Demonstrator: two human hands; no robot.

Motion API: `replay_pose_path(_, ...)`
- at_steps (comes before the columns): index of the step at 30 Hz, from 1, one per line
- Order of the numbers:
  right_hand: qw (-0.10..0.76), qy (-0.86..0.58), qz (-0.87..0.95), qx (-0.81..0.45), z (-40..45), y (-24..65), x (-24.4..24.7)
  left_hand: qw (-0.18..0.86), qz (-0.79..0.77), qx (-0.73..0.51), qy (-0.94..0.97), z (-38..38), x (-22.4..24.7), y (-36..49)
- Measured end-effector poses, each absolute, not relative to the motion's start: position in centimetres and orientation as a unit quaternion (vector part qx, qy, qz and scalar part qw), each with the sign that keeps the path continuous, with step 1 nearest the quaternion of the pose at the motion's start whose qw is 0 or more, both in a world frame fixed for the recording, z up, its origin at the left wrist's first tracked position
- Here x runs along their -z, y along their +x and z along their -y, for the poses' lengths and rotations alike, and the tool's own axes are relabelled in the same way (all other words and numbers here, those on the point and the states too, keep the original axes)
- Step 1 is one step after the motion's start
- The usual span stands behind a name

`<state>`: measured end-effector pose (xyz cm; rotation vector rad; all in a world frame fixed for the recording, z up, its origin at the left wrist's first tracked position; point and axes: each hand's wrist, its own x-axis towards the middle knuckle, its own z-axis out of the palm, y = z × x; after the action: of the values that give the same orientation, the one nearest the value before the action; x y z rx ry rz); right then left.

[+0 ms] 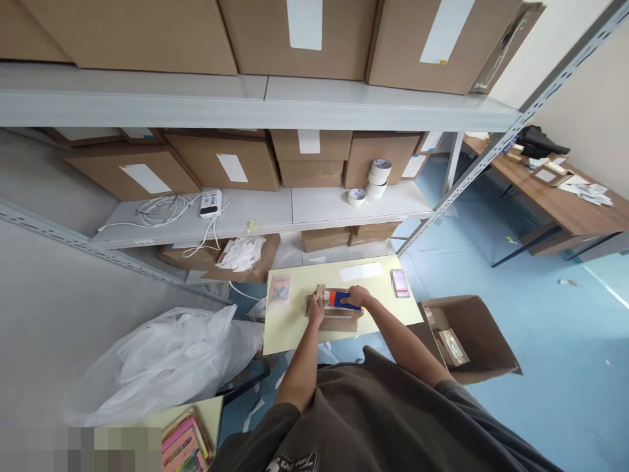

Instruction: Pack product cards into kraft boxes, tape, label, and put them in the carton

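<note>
On the pale yellow table (289, 328) lies a small cardboard box (339, 324) with a white label on its top. My right hand (358, 297) is closed round a blue and orange tape dispenser (339, 299) held over the box. At the box's left end, my left hand (316, 309) presses near the dispenser's front; its fingers are too small to tell if they grip anything. A phone-like object (400, 283) and a white paper strip (361, 271) lie toward the table's back right. A pinkish packet (280, 288) rests at the left.
Metal shelves (255, 108) with cardboard boxes rise behind the table, with tape rolls (377, 177) and a power strip (211, 204) on one level. An open carton (484, 334) stands at right, a large plastic bag (181, 357) at left. Paper scraps litter the floor.
</note>
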<state>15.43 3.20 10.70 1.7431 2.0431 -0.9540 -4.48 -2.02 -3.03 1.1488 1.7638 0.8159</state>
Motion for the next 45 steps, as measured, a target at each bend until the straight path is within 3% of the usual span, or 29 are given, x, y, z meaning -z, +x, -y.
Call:
replay_pose_path(5,0.150,0.620,-0.707,0.307,-2.9,18.4,-11.3,0.389,-0.771,-0.261,0.432,1.9,3.0,-3.5)
replay_pose_path(15,0.111,0.680,-0.652,0.316,-1.3,30.6,-11.8,0.381,-0.770,-0.246,0.449,1.3,2.6,-3.5)
replay_pose_path(20,0.133,0.711,-0.623,0.298,-1.1,34.6,-12.0,0.373,-0.779,-0.229,0.448,1.2,2.6,-3.3)
replay_pose_path(25,0.167,0.727,-0.603,0.284,-0.7,32.2,-10.5,0.371,-0.777,-0.225,0.456,1.1,2.5,-3.2)
replay_pose_path(34,0.138,0.750,-0.575,0.298,-2.1,25.1,-6.6,0.351,-0.780,-0.221,0.469,1.2,2.6,-3.4)
replay_pose_path(45,0.093,0.838,-0.459,0.280,2.1,28.8,-1.3,0.325,-0.782,-0.181,0.500,0.8,3.1,-2.8)
